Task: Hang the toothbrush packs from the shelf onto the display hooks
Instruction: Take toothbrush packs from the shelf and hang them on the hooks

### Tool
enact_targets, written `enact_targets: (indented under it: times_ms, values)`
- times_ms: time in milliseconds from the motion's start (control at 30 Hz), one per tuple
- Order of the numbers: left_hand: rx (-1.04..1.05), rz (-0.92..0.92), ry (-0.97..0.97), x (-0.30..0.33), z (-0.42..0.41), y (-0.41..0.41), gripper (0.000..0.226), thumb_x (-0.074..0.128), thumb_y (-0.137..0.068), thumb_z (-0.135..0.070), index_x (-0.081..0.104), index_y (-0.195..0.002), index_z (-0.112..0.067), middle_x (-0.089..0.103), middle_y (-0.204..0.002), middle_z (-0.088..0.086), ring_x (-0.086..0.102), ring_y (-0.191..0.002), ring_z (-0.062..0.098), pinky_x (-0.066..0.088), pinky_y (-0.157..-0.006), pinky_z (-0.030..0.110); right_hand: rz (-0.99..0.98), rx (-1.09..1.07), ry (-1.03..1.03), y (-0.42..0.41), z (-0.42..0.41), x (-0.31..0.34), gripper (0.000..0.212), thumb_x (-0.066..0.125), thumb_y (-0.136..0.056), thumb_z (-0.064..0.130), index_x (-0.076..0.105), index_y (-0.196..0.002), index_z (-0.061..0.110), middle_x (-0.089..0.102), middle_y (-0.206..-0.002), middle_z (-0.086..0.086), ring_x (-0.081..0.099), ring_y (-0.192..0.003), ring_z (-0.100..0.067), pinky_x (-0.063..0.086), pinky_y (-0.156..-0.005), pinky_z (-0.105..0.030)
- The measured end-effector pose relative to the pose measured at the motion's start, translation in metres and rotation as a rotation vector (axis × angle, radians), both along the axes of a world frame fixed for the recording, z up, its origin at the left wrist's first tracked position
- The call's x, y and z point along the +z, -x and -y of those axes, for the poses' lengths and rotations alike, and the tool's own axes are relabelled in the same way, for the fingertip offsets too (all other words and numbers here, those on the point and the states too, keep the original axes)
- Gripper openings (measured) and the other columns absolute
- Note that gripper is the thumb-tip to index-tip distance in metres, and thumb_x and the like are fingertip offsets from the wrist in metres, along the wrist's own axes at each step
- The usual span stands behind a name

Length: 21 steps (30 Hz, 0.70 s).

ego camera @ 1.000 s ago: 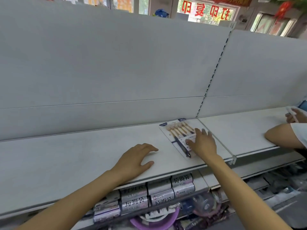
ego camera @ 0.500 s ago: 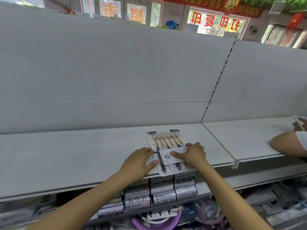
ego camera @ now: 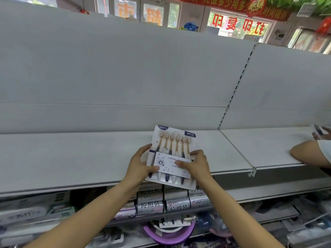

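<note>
A clear toothbrush pack (ego camera: 171,145) with several cream and dark-blue brushes and a white label is lifted off the white shelf (ego camera: 71,158), tilted up toward me. My left hand (ego camera: 138,166) grips its left edge, thumb on the front. Along the pack's right side my right hand (ego camera: 196,166) pinches it, thumb across the label. No display hooks are visible on the grey back panel (ego camera: 125,77).
Another person's arm (ego camera: 308,154) rests on the shelf at the far right, with a hand (ego camera: 320,133) holding a small item. Below the shelf lie boxed goods (ego camera: 161,203) and a purple basin (ego camera: 168,233). A slotted upright (ego camera: 234,88) divides the back panels.
The pack lay flat on the shelf under my right hand; I slid it left toward the front edge, my left hand joined, and both hands have now lifted it.
</note>
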<state>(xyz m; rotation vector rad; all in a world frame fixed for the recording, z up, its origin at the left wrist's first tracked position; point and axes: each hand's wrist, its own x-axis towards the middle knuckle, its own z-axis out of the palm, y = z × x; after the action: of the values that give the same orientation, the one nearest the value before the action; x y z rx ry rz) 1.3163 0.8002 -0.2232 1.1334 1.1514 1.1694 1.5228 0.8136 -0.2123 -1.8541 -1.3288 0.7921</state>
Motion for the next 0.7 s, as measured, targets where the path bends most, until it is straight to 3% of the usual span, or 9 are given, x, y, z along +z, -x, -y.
enact_targets:
  times_ms: [133, 233, 367, 467, 600, 700]
  values:
    - [0.036, 0.047, -0.047, -0.001, 0.013, 0.017, 0.084, 0.075, -0.07, 0.019, 0.051, -0.136, -0.027, 0.051, -0.138, -0.016, 0.07, -0.103, 0.019, 0.061, -0.081, 0.038, -0.31, -0.057, -0.08, 0.01, 0.01, 0.005, 0.064, 0.087, -0.073, 0.013, 0.041, -0.118, 0.016, 0.056, -0.111, -0.003, 0.065, -0.091, -0.019, 0.058, -0.076, -0.037]
    - [0.054, 0.089, -0.081, 0.003, 0.025, 0.028, 0.083, 0.074, -0.072, 0.019, 0.049, -0.138, -0.024, 0.05, -0.138, -0.017, 0.072, -0.098, 0.013, 0.06, -0.072, 0.026, -0.408, -0.058, -0.155, 0.018, 0.013, 0.016, 0.061, 0.082, -0.079, 0.009, 0.038, -0.12, 0.018, 0.052, -0.103, 0.004, 0.06, -0.087, -0.008, 0.05, -0.067, -0.024]
    - [0.069, 0.133, -0.12, 0.004, 0.04, 0.047, 0.082, 0.076, -0.073, 0.015, 0.05, -0.137, -0.029, 0.051, -0.14, -0.02, 0.071, -0.105, 0.017, 0.061, -0.081, 0.035, -0.502, -0.029, -0.174, 0.031, 0.017, 0.031, 0.05, 0.075, -0.087, 0.018, 0.046, -0.127, 0.015, 0.062, -0.112, -0.002, 0.064, -0.092, -0.012, 0.047, -0.064, -0.022]
    - [0.072, 0.144, -0.156, 0.006, 0.052, 0.065, 0.084, 0.078, -0.072, 0.013, 0.05, -0.138, -0.03, 0.051, -0.141, -0.021, 0.069, -0.11, 0.021, 0.06, -0.085, 0.041, -0.537, 0.057, -0.166, 0.04, 0.02, 0.042, 0.019, 0.069, -0.091, 0.015, 0.068, -0.11, 0.011, 0.075, -0.098, -0.003, 0.07, -0.083, -0.014, 0.05, -0.063, -0.02]
    - [0.106, 0.111, -0.189, 0.005, 0.069, 0.091, 0.084, 0.08, -0.073, 0.005, 0.047, -0.141, -0.033, 0.054, -0.139, -0.021, 0.068, -0.111, 0.019, 0.06, -0.083, 0.033, -0.567, 0.14, -0.17, 0.055, 0.02, 0.05, 0.004, 0.074, -0.087, 0.011, 0.072, -0.091, 0.011, 0.078, -0.089, -0.008, 0.07, -0.084, -0.025, 0.051, -0.071, -0.032]
    - [0.164, 0.052, -0.18, 0.003, 0.08, 0.111, 0.076, 0.08, -0.078, -0.008, 0.045, -0.141, -0.034, 0.057, -0.135, -0.02, 0.069, -0.106, 0.011, 0.057, -0.078, 0.021, -0.604, 0.205, -0.207, 0.073, 0.023, 0.06, 0.005, 0.071, -0.088, 0.005, 0.069, -0.091, 0.009, 0.077, -0.089, -0.008, 0.07, -0.075, -0.019, 0.049, -0.058, -0.021]
